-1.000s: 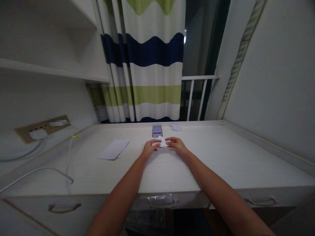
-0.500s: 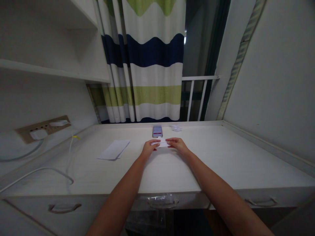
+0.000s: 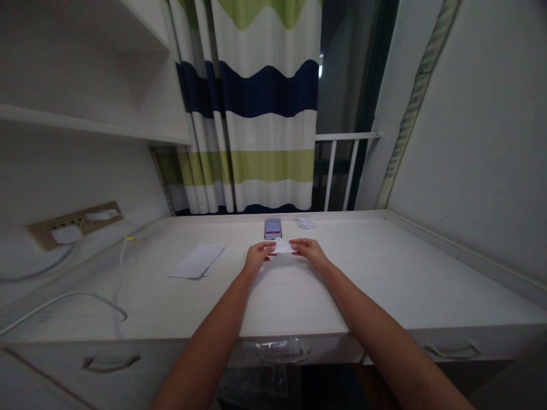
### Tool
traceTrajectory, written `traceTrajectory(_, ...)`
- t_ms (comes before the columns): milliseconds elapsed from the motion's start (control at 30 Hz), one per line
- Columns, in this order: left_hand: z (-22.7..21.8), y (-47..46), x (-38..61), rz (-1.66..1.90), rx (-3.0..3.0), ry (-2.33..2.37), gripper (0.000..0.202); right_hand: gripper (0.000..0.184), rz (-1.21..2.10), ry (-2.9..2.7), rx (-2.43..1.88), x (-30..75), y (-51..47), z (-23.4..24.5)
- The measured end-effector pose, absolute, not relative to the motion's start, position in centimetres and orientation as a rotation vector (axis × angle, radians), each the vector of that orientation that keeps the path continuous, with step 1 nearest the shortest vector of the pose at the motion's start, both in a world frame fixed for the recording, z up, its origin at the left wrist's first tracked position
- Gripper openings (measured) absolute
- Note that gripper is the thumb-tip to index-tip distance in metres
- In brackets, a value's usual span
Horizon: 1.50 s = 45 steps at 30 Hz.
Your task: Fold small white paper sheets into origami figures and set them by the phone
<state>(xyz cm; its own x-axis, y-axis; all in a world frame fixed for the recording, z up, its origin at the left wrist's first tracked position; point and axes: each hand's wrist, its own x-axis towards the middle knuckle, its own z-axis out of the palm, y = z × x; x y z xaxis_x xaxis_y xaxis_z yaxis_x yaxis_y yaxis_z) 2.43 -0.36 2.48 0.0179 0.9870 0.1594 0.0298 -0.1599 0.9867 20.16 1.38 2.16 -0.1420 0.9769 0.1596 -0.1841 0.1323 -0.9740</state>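
The left hand (image 3: 255, 256) and the right hand (image 3: 311, 251) are a little apart, each pinching one end of a small piece of folded white paper (image 3: 283, 249) between thumb and fingers. From here I can see a crease running across it and a bit of paper rising at its far edge, though the finer folds are too small to make out. The piece is held just above the white surface (image 3: 294, 302) or against it; I can't tell which. Both forearms reach in over the front edge.

Just beyond the paper lies a phone (image 3: 273, 229), its screen lit, and to the right of that a small crumpled-looking white bit of paper (image 3: 305, 223). Over to the left, well apart from the hands, a few loose white sheets (image 3: 197, 261) lie overlapping at a slant. Farther left, a pale cable (image 3: 92, 294) curls over the surface, and a plug (image 3: 67, 233) sits in the wall socket (image 3: 74, 222). Behind everything hangs a striped curtain (image 3: 271, 131) in white, navy and green, with a white railing (image 3: 348, 136) beside it.
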Motion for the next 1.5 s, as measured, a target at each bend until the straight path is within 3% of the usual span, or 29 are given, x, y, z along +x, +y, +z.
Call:
traceTrajectory(233, 2.45, -0.46, 2.40, 1.279, 1.418, 1.100, 0.038, 0.017, 1.274, -1.277, -0.878, 20.48, 1.54, 2.01)
traceTrajectory(467, 2.44, -0.48, 2.44, 1.265, 1.462, 1.097, 0.036, 0.025, 1.287, -1.367, -0.833, 20.63, 1.62, 1.69)
traceTrajectory(1500, 2.19, -0.12, 2.36, 1.331, 1.478, 1.193, 0.028, 0.025, 1.153, -1.449, -0.920, 20.55, 1.81, 2.25)
